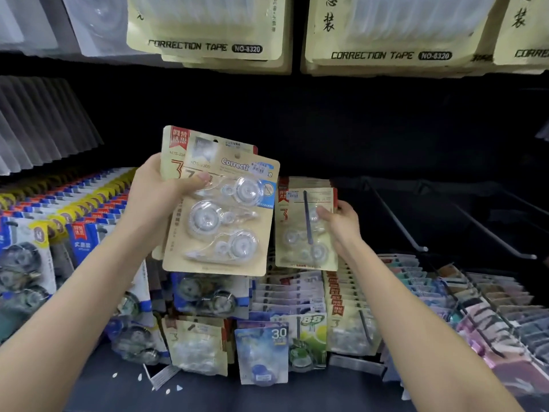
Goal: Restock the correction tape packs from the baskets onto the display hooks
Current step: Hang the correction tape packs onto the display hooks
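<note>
Packs [219, 215]: left hand [154, 200] grips a fanned bunch, mid-frame. Right hand [338, 224] pinches one on the hook [307, 215]; push it fully back, I'd say.

Upper left cream pack [205, 47]: "CORRECTION TAPE", "NO-8320" in black oval.
Upper right cream pack [389, 55]: same print, plus brush characters "惠装" at left edge.
Far-right cream pack [528, 52]: only "CORRE" in frame.
Front pack [225, 215] in left hand [154, 197]: blue "Correcti…e", middle covered by sticker, sticker print unreadable.
Rear pack [173, 144] behind it: "ADS-", digits unclear; large "3".
Hooked pack [297, 233] at right hand [338, 221]: red "3".
Low blue pack [263, 352]: "30".
Green pack [312, 325] just beside: "88".
Left blue pack [81, 248]: "实惠装".
</note>
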{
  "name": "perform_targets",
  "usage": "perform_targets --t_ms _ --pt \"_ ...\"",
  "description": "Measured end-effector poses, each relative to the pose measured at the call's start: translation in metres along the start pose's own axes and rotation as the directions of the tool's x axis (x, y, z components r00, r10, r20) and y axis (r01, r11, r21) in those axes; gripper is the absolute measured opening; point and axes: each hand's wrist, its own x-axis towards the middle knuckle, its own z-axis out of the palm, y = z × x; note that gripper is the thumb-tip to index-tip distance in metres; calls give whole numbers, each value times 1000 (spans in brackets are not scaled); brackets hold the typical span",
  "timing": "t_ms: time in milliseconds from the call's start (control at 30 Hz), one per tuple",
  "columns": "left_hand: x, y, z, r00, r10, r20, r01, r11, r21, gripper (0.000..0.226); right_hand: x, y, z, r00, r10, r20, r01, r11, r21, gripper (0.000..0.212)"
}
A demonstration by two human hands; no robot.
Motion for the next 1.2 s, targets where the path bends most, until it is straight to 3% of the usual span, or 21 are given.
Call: perform_targets --t_ms 333,467,567,667,800,967,1100,1200 --pt "10 -2 8 1000 9 -1 -9 1000 3 27 29 18 4 995 -58 -83 50 994 -102 28" --pt "3 2 5 1000 13 -2 -13 1000 -2 29 21 14 -3 994 -55 -94 23 950 -313 46" --pt "-3 9 3 1000 25 3 -25 1000 -3 26 2 -1 -10 967 -180 -181 66 863 -501 48" --pt "-10 15 0 1000 18 22 -17 1000 -23 25 -35 -31 -8 920 -334 -205 225 879 -420 35" --pt "-24 18 -3 999 6 52 -4 999 -50 25 -96 -72 6 906 -422 -6 410 883 -228 31" --pt "-42 17 -4 996 -9 86 16 997 -79 26 -149 -84 34 923 -230 308 275 955 -112 45" --pt "-57 11 -3 992 -17 124 30 994 -103 23 -166 -73 34 909 -226 349 257 966 -43 28" --pt "-66 -1 -5 988 -36 147 48 996 -77 30 -171 -57 20 930 -154 333 173 985 -28 29"
